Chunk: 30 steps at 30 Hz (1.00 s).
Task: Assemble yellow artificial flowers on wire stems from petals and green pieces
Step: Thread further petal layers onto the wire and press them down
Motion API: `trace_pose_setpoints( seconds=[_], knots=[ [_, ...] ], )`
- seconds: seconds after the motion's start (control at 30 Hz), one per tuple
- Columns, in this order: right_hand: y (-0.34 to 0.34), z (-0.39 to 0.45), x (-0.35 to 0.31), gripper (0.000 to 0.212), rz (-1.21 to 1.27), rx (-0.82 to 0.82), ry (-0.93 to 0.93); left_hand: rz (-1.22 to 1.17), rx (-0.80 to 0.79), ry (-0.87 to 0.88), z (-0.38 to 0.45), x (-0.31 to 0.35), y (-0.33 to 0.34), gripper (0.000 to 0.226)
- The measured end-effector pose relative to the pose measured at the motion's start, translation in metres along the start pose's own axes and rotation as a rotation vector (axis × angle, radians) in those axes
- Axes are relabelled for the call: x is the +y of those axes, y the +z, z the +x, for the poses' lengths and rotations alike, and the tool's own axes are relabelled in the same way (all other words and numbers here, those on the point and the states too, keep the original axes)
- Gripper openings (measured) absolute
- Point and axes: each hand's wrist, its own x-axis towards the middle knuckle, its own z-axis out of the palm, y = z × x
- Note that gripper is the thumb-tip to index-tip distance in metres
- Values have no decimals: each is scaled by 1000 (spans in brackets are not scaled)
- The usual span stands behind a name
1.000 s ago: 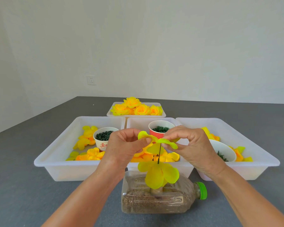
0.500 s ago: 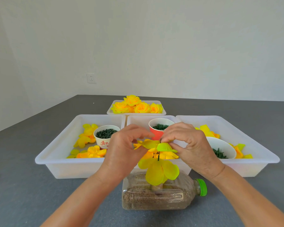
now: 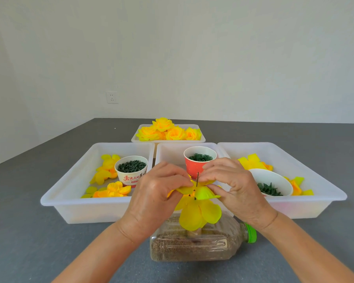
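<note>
Both hands have carried the upper petal layer [image 3: 198, 190] further down the wire stem [image 3: 197, 179], closing on the petal layer [image 3: 199, 214] already seated below. At twelve o'clock behind them, three white trays [image 3: 55, 198] keep loose petals and cups of green pieces within reach. The sand-weighted bottle [image 3: 194, 246] at six o'clock holds the stem upright, so the left hand [image 3: 157, 198] and right hand [image 3: 235, 188] can each pinch one edge and press evenly.

Four white trays [image 3: 55, 201]. Three cups [image 3: 131, 176] of green pieces [image 3: 132, 166]. One bottle [image 3: 192, 248]. Two hands [image 3: 153, 201]. One wire stem [image 3: 197, 178]. One wall socket [image 3: 112, 97].
</note>
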Motion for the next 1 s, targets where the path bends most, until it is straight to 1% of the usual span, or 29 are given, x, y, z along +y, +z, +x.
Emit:
trace_pose_setpoints(
  seconds=[0.1,0.23,0.6,0.8,1.0],
  knots=[
    [2,-3,1,8,-19,-7,-6,12,-40,2,-4,-1,0,13],
    [6,-7,3,4,-51,-6,-60,15,-83,8,-7,-2,0,14],
    [7,-12,3,7,-100,-35,-97,13,-134,24,-12,-5,2,22],
    [5,-15,1,6,-157,-85,-125,21,-175,70,-14,-6,3,25],
    [4,-15,0,7,-166,-91,-135,58,-220,99,-16,-5,3,28]
  ],
)
